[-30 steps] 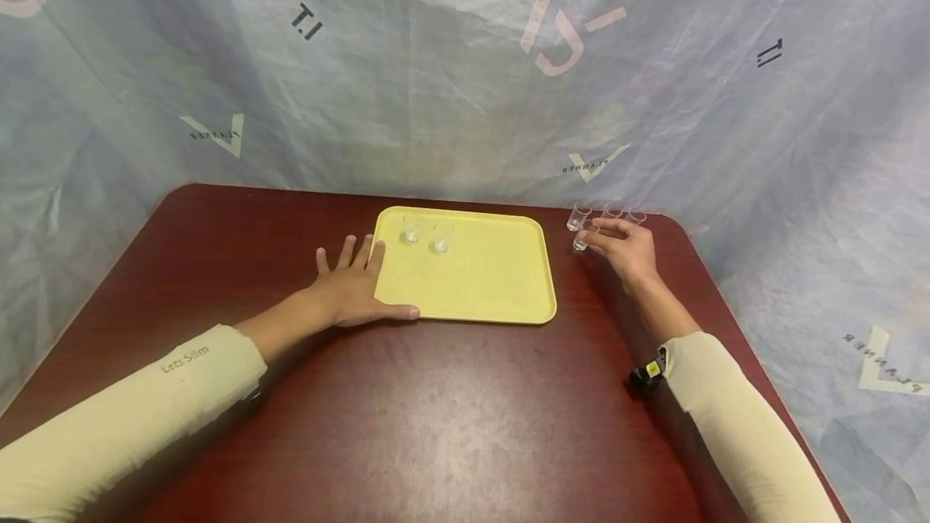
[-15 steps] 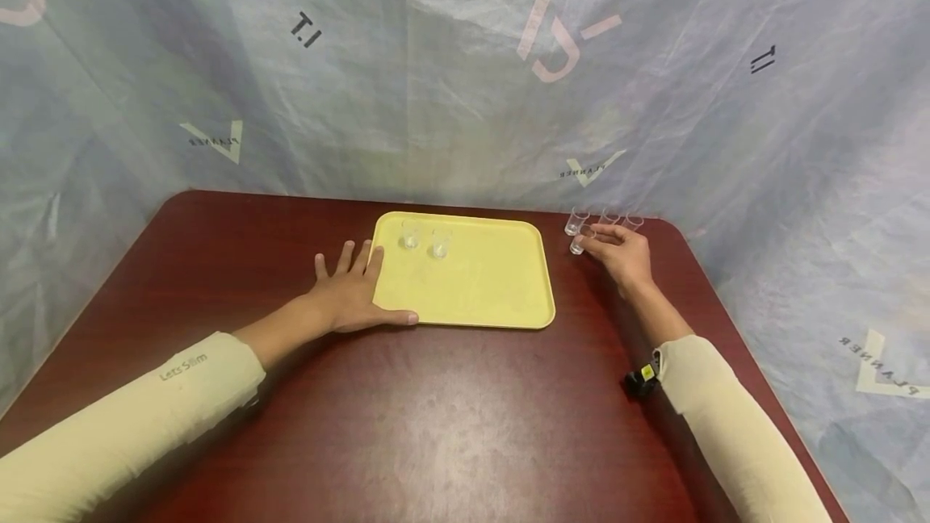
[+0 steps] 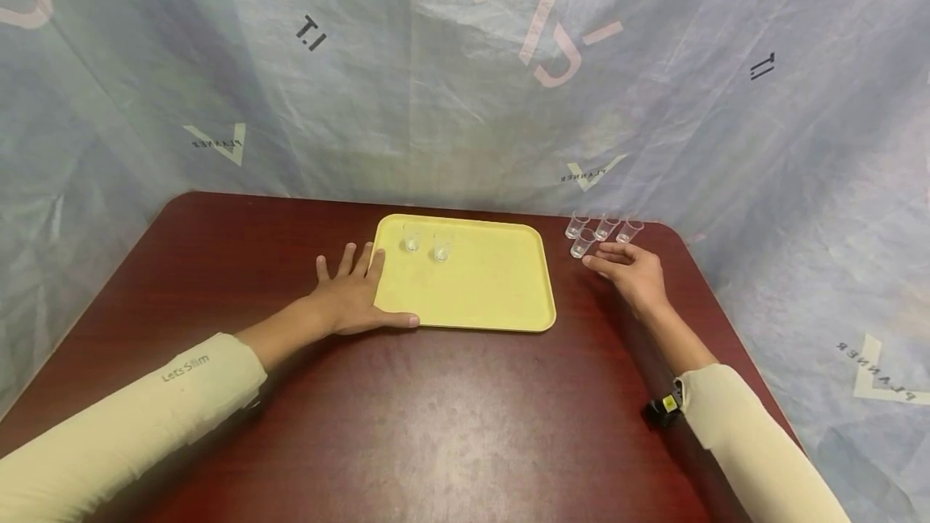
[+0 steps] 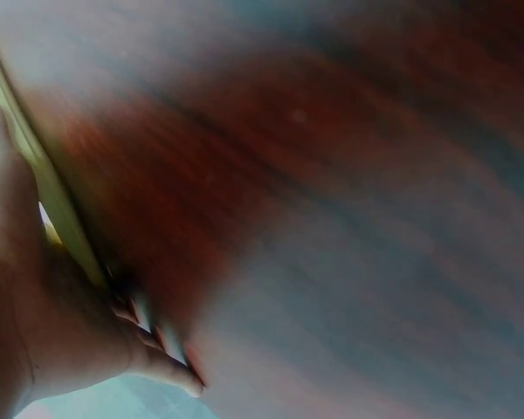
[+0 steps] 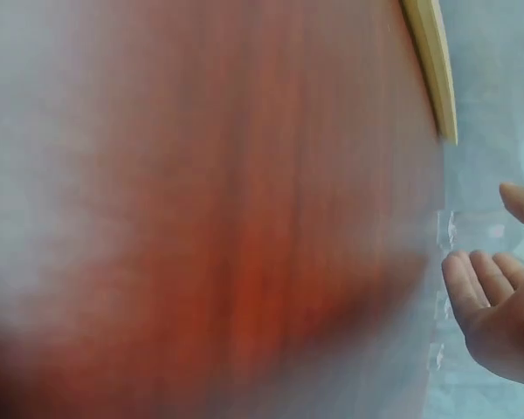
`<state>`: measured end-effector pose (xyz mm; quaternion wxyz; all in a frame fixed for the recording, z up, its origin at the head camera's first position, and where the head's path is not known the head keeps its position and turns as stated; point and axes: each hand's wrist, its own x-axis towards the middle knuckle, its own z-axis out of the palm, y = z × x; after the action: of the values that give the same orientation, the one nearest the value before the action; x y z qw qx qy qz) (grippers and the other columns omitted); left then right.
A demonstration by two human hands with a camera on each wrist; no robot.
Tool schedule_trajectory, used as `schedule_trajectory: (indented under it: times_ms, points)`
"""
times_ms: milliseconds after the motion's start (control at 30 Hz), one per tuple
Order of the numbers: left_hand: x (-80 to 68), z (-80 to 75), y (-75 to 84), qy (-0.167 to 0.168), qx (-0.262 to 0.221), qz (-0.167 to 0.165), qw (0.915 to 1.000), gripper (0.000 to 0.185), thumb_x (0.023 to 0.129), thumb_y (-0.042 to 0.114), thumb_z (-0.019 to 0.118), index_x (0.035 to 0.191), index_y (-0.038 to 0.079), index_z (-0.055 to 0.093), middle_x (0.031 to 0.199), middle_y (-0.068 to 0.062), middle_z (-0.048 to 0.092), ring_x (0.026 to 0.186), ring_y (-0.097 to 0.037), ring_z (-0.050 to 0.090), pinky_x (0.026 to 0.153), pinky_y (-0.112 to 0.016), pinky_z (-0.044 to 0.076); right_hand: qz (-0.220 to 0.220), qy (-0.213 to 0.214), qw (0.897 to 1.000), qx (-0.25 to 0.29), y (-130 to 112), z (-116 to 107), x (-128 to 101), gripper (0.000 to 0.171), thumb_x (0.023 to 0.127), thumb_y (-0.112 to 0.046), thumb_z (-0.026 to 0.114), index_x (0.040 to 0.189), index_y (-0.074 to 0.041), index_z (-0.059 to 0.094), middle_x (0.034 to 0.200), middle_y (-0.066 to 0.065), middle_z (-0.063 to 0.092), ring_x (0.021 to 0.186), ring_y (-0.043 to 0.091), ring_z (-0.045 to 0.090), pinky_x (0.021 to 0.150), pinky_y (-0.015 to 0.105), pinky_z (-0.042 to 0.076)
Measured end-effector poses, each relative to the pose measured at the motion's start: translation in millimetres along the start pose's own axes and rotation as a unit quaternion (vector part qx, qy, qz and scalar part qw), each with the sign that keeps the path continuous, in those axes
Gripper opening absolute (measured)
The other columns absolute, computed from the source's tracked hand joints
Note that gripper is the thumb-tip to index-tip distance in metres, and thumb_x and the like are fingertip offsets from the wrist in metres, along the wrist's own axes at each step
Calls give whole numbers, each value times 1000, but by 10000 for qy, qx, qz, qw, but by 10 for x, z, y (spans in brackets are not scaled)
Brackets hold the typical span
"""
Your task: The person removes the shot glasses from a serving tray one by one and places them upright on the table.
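Tray (image 3: 494, 297) mid-table (image 3: 436, 426); 2 glasses (image 3: 426, 243) on tray's far left; 4 glasses (image 3: 597, 233) right of tray.

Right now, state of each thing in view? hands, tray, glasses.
left hand: open, flat on the table, thumb against the tray's near edge
right hand: open, holds nothing, just short of the nearest glass
tray: flat on the table
two glasses on tray: upright, empty
four glasses beside tray: upright, empty, on the table

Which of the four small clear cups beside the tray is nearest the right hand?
The front cup, standing alone ahead of the row of three, just past the right hand and its fingers.
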<state>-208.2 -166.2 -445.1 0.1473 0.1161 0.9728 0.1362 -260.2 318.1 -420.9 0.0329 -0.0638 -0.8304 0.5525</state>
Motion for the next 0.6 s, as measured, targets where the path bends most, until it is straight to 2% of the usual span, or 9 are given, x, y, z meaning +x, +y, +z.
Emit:
schedule_trajectory:
  times_ms: [167,300,400,500,600]
  points:
    - [3,1,-6,8,-30,11,10000,156,77,110,55,183,10,-1,191,-17,-12,176,-49,-14,128,-88,-10,-106,-188,9995,-219,-83,72,-182,63,96,-24,93,147,6,69,98,-21,78,90,-9,76,87,18,65]
    - [6,2,-6,21,-39,19,10000,157,77,110,55,183,10,-1,191,-16,-12,176,-49,-13,128,-88,-10,-262,-337,9975,-557,-189,216,-322,61,95,-30,94,143,1,74,116,2,86,94,-10,75,86,15,61]
    - [8,4,-6,37,-47,28,10000,156,77,110,55,183,10,-1,191,-17,-11,176,-50,-13,128,-89,-10,-374,-519,9956,-688,-281,367,-389,59,95,-32,94,141,-1,76,132,16,84,98,-9,75,86,13,58]
    - [5,3,-7,45,-60,29,10000,156,77,110,56,183,10,0,191,-17,-11,177,-49,-12,128,-89,-10,-497,-739,9940,-640,-371,544,-419,57,95,-30,93,141,0,76,136,20,81,102,-5,76,89,13,58]
    - [-5,-6,-4,25,-70,12,10000,157,77,110,56,183,10,0,191,-17,-11,177,-49,-13,128,-89,-10,-600,-933,9925,-517,-452,731,-423,56,95,-27,94,140,2,76,135,21,81,109,8,80,90,14,58]
